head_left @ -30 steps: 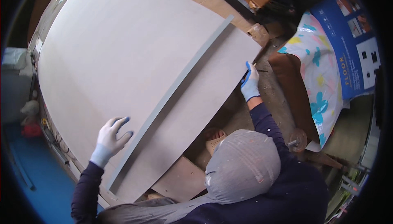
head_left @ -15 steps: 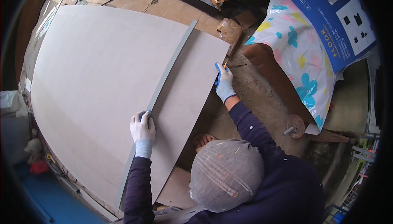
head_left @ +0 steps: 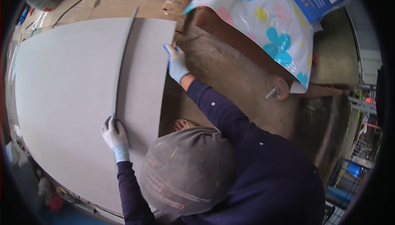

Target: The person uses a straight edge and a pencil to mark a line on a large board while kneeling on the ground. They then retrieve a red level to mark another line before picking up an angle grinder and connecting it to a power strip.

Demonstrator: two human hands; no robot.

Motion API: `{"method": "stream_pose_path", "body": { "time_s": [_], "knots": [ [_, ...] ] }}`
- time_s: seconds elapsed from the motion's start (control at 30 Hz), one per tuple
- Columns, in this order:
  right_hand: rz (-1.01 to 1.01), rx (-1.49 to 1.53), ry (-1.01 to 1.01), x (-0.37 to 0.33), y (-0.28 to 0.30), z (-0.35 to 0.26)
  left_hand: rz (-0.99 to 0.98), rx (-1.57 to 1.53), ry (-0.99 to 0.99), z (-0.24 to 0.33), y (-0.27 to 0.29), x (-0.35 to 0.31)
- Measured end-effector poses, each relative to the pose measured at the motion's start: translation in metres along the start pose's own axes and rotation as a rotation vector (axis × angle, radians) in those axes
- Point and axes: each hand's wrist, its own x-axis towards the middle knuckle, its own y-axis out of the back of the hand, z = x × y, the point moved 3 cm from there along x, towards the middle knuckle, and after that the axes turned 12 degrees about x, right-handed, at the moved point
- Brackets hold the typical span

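A long grey metal straightedge (head_left: 121,60) lies across a large pale flat board (head_left: 66,85). My left hand (head_left: 115,133), in a white and blue glove, has its fingers bent around the straightedge, near the middle of its length. My right hand (head_left: 177,63), gloved the same way, is at the board's right edge, below the far right corner. Between its fingers shows the small orange tip of a thin pencil (head_left: 174,45); the rest of it is hidden by the glove.
Brown cardboard (head_left: 119,3) lies past the board's far edge. On the right, a white flowered plastic sheet (head_left: 251,15) covers something brown, with a blue printed box (head_left: 304,3) on top. A round disc with a metal bolt (head_left: 279,88) sits below. A grey cloth-covered rounded form (head_left: 187,169) fills the near middle.
The whole view has swung, so the board, straightedge and both hands appear farther left. Both hands keep about the same places on the board and straightedge.
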Motion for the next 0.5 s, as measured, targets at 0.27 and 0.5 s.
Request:
{"method": "stream_pose_path", "body": {
  "time_s": [0.27,0.5],
  "knots": [
    [0.038,-0.108,0.000,-0.013,-0.003,-0.016,-0.067,-0.027,0.047,0.010,-0.001,0.003],
    [0.023,-0.379,0.084,-0.036,0.013,-0.021,-0.129,-0.105,0.065,0.007,0.004,0.005]
  ]
}}
